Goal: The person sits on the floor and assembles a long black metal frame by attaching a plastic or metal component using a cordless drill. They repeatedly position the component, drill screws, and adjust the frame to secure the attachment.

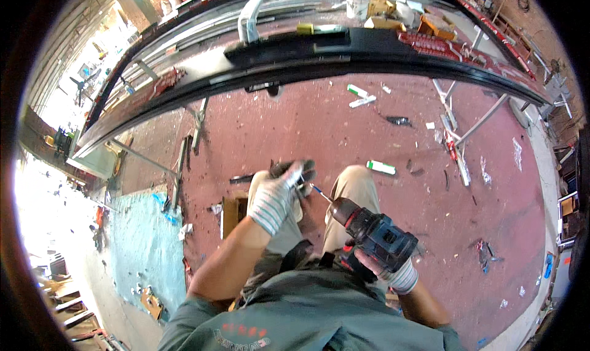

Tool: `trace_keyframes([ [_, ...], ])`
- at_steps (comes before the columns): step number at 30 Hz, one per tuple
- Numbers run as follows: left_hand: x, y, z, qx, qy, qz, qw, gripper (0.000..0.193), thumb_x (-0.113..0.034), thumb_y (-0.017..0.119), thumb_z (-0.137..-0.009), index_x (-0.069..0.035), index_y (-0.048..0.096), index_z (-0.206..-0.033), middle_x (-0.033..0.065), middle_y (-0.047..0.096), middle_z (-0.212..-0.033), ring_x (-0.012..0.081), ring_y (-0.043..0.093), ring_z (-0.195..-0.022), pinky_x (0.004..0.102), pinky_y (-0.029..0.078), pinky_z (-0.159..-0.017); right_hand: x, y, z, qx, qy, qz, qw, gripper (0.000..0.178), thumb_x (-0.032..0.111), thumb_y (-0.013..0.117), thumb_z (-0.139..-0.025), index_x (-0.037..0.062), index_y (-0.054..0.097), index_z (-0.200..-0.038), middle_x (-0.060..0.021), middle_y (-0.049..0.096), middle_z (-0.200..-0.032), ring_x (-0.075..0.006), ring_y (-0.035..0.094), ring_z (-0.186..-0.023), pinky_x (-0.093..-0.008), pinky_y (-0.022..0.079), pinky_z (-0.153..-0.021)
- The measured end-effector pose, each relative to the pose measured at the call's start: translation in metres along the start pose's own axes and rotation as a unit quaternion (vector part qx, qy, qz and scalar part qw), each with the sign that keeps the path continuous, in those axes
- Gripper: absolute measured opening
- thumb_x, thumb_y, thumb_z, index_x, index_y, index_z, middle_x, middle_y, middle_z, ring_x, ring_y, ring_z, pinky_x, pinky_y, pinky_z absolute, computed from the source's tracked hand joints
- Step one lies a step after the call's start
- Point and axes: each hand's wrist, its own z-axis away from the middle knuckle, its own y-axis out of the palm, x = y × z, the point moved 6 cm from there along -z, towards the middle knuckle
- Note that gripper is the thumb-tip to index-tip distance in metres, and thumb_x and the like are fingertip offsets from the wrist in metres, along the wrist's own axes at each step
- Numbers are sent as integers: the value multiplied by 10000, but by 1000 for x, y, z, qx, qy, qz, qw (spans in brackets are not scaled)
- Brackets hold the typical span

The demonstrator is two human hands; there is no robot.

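The right grip (399, 275) was wrapped round a drill (380, 233) above the floor (295, 120), short of the near edge of the counter (344, 70). The bit (322, 194) pointed at the half-curled left grip (279, 194), contents too blurred to tell; whether any drilling was finished, I couldn't say.

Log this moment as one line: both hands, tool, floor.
right hand: holding power drill | bit: pointing toward left hand | left hand: gloved, contents unclear | red floor: littered
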Motion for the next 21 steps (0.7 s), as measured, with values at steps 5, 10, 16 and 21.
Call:
trace_keyframes([
  [5,-14,16,16,3,32,110,993,246,-257,650,-923,-38,632,-1034,117,688,-998,223,671,-896,357,556,-778,-15,20,33,31,-140,215,966,317,209,694,-787,204,663,-1102,-93,662,-1070,-314,639,-927,-480,518,-782],
  [10,-20,19,32,41,45,142,988,237,-274,620,-941,-51,646,-1019,80,697,-1001,181,672,-916,359,563,-801,-2,13,27,3,-95,193,977,360,226,679,-808,232,641,-1165,-76,628,-1182,-296,596,-1099,-508,469,-911],
  [16,-17,26,42,22,34,164,986,203,-268,697,-889,-85,625,-943,115,703,-960,228,692,-829,393,579,-759,-10,15,27,17,-9,12,1000,377,180,670,-835,182,608,-1206,-69,618,-1202,-265,584,-1123,-429,460,-947],
  [21,-14,26,44,1,35,191,981,198,-255,705,-883,-83,624,-941,113,703,-955,231,692,-827,388,581,-752,2,12,26,3,-168,200,965,432,79,738,-785,105,600,-1194,-57,662,-1111,-229,633,-1036,-368,482,-915],
])
